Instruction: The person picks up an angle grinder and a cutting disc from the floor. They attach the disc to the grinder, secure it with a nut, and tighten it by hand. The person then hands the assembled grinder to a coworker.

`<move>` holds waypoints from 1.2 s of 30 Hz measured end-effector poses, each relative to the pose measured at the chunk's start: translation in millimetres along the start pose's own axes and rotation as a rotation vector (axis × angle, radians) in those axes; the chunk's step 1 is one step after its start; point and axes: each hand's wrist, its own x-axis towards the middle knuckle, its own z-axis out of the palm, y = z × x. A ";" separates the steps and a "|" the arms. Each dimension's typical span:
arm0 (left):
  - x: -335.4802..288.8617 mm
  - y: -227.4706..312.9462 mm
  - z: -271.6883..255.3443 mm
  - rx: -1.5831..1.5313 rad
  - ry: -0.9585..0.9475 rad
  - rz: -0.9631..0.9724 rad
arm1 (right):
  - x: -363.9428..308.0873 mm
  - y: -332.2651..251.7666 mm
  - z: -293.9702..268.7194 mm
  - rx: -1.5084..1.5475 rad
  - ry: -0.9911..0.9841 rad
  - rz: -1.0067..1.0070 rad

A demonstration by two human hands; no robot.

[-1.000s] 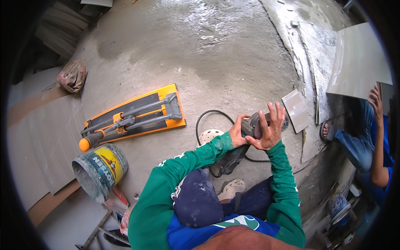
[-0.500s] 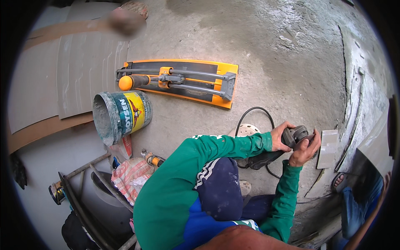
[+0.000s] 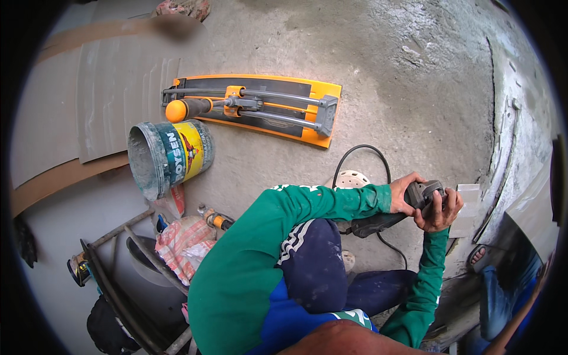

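Note:
Low on my right, an angle grinder (image 3: 380, 223) with a dark grey head and black body is between my hands. My left hand (image 3: 403, 194) grips it by the head, thumb below and fingers above. My right hand (image 3: 439, 212) is bent around the other side of the head, fingers curled over it. The grinder's disc is hidden. A black cord (image 3: 387, 168) loops from its body over the floor. Just beyond my right hand lies a narrow ribbed tile piece (image 3: 468, 204).
An orange and black tile cutter (image 3: 322, 103) lies ahead on the concrete floor. Left of it are a tipped, cement-stained bucket (image 3: 198, 148) and large tiles (image 3: 127, 100). A woven sack (image 3: 184, 236) and metal frame (image 3: 106, 284) are nearer. Another person's jeans (image 3: 496, 302) show at lower right.
My right hand has shifted right and its fingers now curl over the grinder's head. Both hands and the grinder have moved slightly right. My right forearm has swung outward.

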 end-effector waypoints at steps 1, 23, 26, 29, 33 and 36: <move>-0.1 2.6 -1.0 -0.009 0.000 -0.008 | 1.6 -3.1 1.4 0.007 0.011 0.024; -14.4 6.7 -8.8 0.013 0.119 -0.009 | 15.5 -29.7 18.2 0.030 0.064 0.215; 1.9 -9.5 -1.7 0.155 0.061 0.068 | 6.7 -15.5 9.4 0.008 0.106 0.182; 7.5 -2.1 -3.9 0.101 -0.057 -0.021 | 7.2 2.3 -14.9 -0.004 -0.131 -0.082; 9.1 4.2 -3.1 -0.022 -0.134 -0.122 | 12.2 30.3 -28.3 0.131 -0.248 -0.328; 13.9 -15.4 13.0 0.225 -0.062 0.007 | -22.0 -8.7 -24.7 0.023 -0.113 0.348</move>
